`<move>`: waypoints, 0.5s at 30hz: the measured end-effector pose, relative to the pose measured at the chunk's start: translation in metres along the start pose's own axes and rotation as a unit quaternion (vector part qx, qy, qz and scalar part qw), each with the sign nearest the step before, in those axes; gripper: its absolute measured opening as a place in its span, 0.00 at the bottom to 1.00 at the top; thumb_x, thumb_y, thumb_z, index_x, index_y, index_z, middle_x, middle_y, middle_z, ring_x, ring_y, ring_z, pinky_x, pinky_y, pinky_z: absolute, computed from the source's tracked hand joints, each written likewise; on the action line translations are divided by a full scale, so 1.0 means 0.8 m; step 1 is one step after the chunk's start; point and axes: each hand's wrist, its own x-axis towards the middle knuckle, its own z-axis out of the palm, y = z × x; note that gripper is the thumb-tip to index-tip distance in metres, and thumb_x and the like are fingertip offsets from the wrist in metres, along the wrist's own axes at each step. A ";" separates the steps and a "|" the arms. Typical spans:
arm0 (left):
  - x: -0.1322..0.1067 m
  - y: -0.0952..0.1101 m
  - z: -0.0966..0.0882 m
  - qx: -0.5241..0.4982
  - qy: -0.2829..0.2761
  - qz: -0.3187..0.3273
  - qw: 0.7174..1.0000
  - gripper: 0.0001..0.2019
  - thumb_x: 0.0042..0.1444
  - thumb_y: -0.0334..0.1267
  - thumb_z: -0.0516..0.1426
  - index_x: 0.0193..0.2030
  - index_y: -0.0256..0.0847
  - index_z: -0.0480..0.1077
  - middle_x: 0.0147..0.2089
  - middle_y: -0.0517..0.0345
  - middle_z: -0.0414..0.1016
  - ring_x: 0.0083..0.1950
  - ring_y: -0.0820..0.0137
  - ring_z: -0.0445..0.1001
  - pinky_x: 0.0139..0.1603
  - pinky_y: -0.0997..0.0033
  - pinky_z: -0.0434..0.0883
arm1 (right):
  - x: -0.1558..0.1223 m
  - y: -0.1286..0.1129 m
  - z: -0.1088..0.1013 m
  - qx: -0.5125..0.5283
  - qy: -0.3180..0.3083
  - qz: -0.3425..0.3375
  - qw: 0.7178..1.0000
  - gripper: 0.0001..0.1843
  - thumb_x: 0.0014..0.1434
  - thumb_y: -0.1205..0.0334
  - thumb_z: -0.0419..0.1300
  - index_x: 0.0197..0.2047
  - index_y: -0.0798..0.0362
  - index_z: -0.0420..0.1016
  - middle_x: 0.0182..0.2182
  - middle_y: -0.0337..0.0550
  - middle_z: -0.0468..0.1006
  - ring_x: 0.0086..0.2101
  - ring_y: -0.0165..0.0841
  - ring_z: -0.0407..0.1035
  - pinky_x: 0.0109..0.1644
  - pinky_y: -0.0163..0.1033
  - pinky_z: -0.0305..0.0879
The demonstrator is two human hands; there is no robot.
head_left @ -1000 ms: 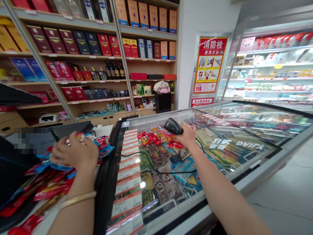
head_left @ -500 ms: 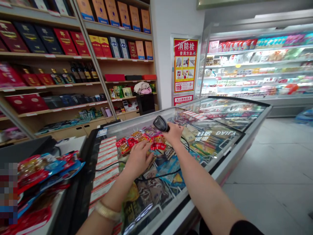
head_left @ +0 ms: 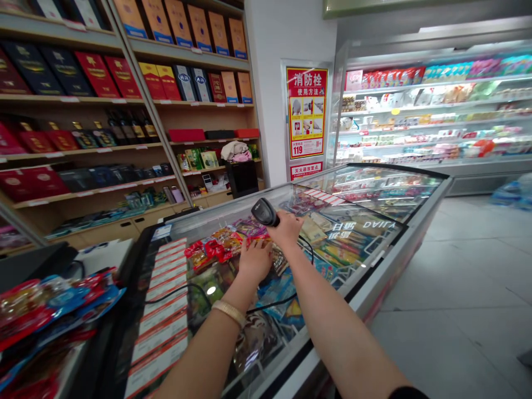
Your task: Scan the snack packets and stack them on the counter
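My right hand (head_left: pixel 287 228) is closed round the grip of a black barcode scanner (head_left: pixel 264 211), whose cable trails back across the glass. The scanner head points down at several small red and orange snack packets (head_left: pixel 216 246) lying on the freezer's glass lid (head_left: pixel 366 227). My left hand (head_left: pixel 254 259), with a gold bracelet on the wrist, lies on those packets just below the scanner. Its fingers curl onto a packet, and I cannot see whether they grip it.
A heap of red and blue snack packets (head_left: pixel 50 305) lies on the counter at the left. Price labels (head_left: pixel 166 310) line the freezer's left rim. Shelves of boxed bottles (head_left: pixel 103 72) fill the back wall. A chilled display case (head_left: pixel 436 105) stands at the right beside open floor.
My left hand left the heap on the counter and came across to the packets on the freezer lid, beside the scanner. The view turned to the right. My right hand kept the scanner.
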 end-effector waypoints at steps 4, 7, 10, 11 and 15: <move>-0.027 -0.018 -0.004 0.010 -0.012 0.008 1.000 0.23 0.67 0.36 0.49 0.66 0.46 0.70 0.66 0.45 0.73 0.67 0.52 0.70 0.69 0.45 0.60 | -0.003 -0.003 -0.001 0.005 -0.012 0.006 1.000 0.12 0.54 0.52 0.67 0.40 0.47 0.82 0.39 0.47 0.83 0.46 0.44 0.71 0.53 0.48 0.54; -0.055 -0.039 -0.010 0.007 -0.022 -0.002 1.000 0.23 0.65 0.33 0.51 0.65 0.46 0.70 0.66 0.44 0.73 0.65 0.52 0.72 0.65 0.44 0.65 | -0.005 -0.005 -0.003 0.009 -0.015 0.005 1.000 0.12 0.54 0.52 0.67 0.41 0.47 0.82 0.40 0.47 0.83 0.46 0.44 0.71 0.53 0.48 0.53; -0.085 -0.070 -0.016 -0.028 -0.033 -0.005 0.999 0.22 0.62 0.29 0.52 0.61 0.40 0.73 0.59 0.42 0.78 0.58 0.57 0.77 0.60 0.57 0.70 | -0.008 -0.008 -0.005 0.005 -0.017 -0.002 1.000 0.12 0.54 0.52 0.67 0.40 0.47 0.82 0.40 0.47 0.83 0.46 0.44 0.72 0.52 0.47 0.53; -0.095 -0.081 -0.017 -0.050 -0.031 -0.006 0.998 0.21 0.61 0.28 0.52 0.59 0.39 0.74 0.55 0.43 0.80 0.54 0.60 0.79 0.57 0.61 0.72 | -0.009 -0.010 -0.005 0.002 -0.019 -0.006 1.000 0.12 0.54 0.52 0.67 0.40 0.47 0.82 0.39 0.47 0.83 0.46 0.44 0.72 0.52 0.46 0.53; -0.127 -0.128 -0.019 -0.172 0.053 -0.051 0.982 0.14 0.62 0.33 0.52 0.42 0.43 0.81 0.35 0.53 0.83 0.37 0.65 0.81 0.44 0.69 0.74 | -0.014 -0.014 -0.003 -0.008 -0.033 -0.033 0.999 0.13 0.54 0.49 0.67 0.39 0.47 0.82 0.37 0.46 0.83 0.46 0.43 0.72 0.52 0.46 0.53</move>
